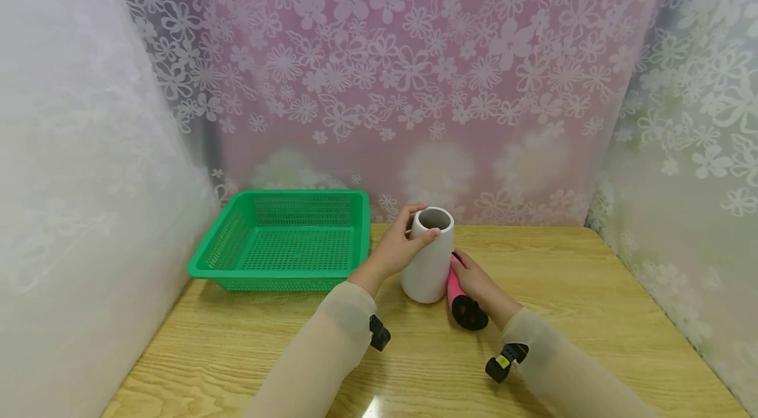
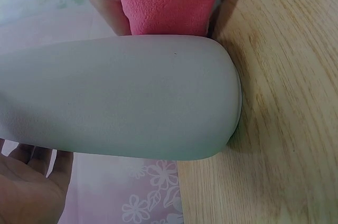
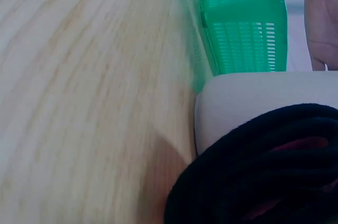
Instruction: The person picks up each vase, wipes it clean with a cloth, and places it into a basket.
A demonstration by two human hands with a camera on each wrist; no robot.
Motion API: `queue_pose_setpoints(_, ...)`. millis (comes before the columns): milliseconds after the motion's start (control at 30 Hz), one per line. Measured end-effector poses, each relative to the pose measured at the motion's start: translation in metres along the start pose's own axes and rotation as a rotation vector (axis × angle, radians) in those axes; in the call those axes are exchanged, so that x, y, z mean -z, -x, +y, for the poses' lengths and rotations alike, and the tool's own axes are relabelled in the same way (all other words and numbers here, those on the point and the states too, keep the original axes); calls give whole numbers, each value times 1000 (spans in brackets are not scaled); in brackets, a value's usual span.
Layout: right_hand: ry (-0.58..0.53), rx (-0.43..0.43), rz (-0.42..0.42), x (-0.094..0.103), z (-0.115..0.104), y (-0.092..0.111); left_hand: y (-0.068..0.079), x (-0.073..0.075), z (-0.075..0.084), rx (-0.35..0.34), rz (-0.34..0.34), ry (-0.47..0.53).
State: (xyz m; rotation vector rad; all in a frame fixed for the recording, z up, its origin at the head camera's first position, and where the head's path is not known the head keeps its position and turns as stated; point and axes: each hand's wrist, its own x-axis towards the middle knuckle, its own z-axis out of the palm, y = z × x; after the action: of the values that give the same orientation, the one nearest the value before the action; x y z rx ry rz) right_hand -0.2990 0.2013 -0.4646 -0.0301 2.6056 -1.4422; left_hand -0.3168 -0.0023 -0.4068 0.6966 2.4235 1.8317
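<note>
A tall white vase (image 1: 428, 266) with a round open mouth stands on the wooden table. My left hand (image 1: 398, 248) grips its upper part, the thumb on the near side below the rim and the fingers at the back left. On the vase's right side, my right hand (image 1: 474, 276) holds a folded pink fleece piece with black edging (image 1: 454, 286), close against the vase wall. In the left wrist view the pink fleece (image 2: 169, 2) shows just beyond the vase (image 2: 121, 97). Its black layered end (image 3: 253, 166) fills the front of the right wrist view.
Left of the vase sits a green plastic basket (image 1: 278, 283) with perforated walls. Flower-patterned curtains (image 1: 414, 76) hang behind the table and along both sides. Bare wood (image 1: 562, 286) shows to the right of my right hand.
</note>
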Motion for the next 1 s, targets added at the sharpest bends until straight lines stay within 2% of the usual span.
queue_pose_setpoints(333,-2,-42,-118,21,1,8,1,0,-1,12,-3,-6)
queue_pose_setpoints(533,52,-21,-115,37,-6,13,1,0,0,6,-3,7)
queue_pose_setpoints(800,94,22,-99,57,-28,28,1,1,-1,9,-2,7)
queue_pose_setpoints(1000,67,105,-65,66,-44,38,0,0,-2,5,-4,0)
